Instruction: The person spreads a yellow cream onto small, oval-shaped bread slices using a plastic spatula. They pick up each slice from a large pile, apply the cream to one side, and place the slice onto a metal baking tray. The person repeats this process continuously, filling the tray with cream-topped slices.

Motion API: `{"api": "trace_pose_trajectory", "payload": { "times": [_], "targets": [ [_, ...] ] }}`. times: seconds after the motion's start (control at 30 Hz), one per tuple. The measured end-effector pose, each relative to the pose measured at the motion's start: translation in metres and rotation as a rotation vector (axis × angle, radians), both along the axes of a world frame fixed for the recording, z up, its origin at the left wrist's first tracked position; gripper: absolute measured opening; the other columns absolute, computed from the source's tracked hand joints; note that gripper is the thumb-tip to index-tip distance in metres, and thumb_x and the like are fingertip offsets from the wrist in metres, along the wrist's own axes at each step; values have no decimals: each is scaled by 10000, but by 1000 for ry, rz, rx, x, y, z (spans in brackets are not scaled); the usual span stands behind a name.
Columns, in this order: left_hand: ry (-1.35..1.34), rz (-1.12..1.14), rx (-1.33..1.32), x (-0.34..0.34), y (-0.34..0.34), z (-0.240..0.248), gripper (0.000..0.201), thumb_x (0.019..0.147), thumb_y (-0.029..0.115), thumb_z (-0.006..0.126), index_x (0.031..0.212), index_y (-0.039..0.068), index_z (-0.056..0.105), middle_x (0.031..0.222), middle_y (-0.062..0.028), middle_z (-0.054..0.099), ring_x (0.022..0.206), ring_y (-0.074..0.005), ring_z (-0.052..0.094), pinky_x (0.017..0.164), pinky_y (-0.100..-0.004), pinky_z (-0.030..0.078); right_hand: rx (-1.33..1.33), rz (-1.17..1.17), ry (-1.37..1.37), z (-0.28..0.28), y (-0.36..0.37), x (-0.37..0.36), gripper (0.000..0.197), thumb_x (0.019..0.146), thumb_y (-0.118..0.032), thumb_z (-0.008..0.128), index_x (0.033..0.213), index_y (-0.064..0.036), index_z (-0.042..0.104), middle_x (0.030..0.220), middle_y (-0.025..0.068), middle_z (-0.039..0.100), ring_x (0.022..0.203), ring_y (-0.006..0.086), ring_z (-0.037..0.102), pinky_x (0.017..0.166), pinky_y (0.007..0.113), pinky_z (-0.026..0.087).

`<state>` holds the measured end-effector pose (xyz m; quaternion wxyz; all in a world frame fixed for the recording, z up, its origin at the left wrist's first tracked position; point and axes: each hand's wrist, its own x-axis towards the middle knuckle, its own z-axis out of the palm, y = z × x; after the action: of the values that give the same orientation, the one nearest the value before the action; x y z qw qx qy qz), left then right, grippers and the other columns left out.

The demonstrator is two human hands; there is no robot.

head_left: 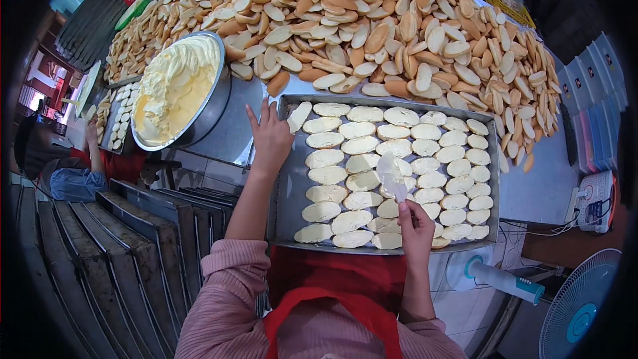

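Note:
A grey metal baking tray (287,189) lies before me, filled with rows of buttered bread slices (412,159). My left hand (269,138) rests flat on the tray's upper left corner, fingers spread, close to one slice (298,117) at the tray's edge. My right hand (415,229) grips a pale spreading knife (392,176) whose blade lies over the slices in the middle of the tray. A large steel bowl (214,103) heaped with yellow butter (174,86) stands to the upper left of my left hand.
A big heap of plain bread slices (399,26) covers the steel table behind the tray. Stacked empty trays (126,239) stand at my lower left. Another person (80,173) works at a second tray at far left. A fan (578,309) and a power strip (595,203) are at right.

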<state>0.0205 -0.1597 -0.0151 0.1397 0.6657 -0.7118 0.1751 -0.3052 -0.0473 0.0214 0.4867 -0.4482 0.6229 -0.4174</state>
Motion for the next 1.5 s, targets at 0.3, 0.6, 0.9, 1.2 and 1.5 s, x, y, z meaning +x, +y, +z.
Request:
{"api": "trace_pose_trajectory", "payload": {
  "times": [0.3, 0.6, 0.9, 1.2, 1.5],
  "targets": [
    [-47, 117, 158, -10, 3, 14, 317, 602, 266, 774, 813, 51, 673, 1260, -183, 495, 1291, -337, 350, 1067, -640, 113, -9, 1, -23, -7, -1, -8, 266, 923, -224, 591, 1028, 9, 662, 693, -42, 536, 618, 25, 435, 552, 180, 340],
    [252, -53, 57, -73, -79, 38, 398, 784, 254, 665, 1113, 50, 573, 1113, -144, 576, 1096, -313, 511, 922, -443, 390, -3, -78, -62, -14, -4, -23, 251, 891, -183, 639, 983, 50, 645, 713, -40, 552, 616, 13, 414, 525, 172, 323],
    [691, 107, 258, -102, -199, -36, 430, 731, 376, 691, 890, -21, 644, 838, -225, 658, 801, -366, 645, 732, -435, 510, -45, -118, -21, -9, 1, -33, 276, 884, -215, 648, 996, 38, 656, 682, -57, 546, 568, 9, 387, 492, 178, 304],
    [988, -308, -21, -118, -75, 44, 269, 763, 88, 703, 1003, 13, 608, 855, -112, 612, 785, -176, 614, 663, -299, 503, -46, -119, -72, -4, -15, -40, 243, 898, -205, 627, 1069, -33, 613, 933, -12, 618, 691, 23, 512, 574, 191, 410],
    [1348, -493, 355, -161, 93, 107, 362, 752, -6, 703, 1086, -48, 571, 1085, -134, 543, 960, -198, 608, 797, -292, 561, -201, 151, -230, 13, -31, 7, 334, 831, -167, 705, 1096, -22, 563, 1004, 36, 573, 795, 87, 582, 650, 221, 489]
  ]
}}
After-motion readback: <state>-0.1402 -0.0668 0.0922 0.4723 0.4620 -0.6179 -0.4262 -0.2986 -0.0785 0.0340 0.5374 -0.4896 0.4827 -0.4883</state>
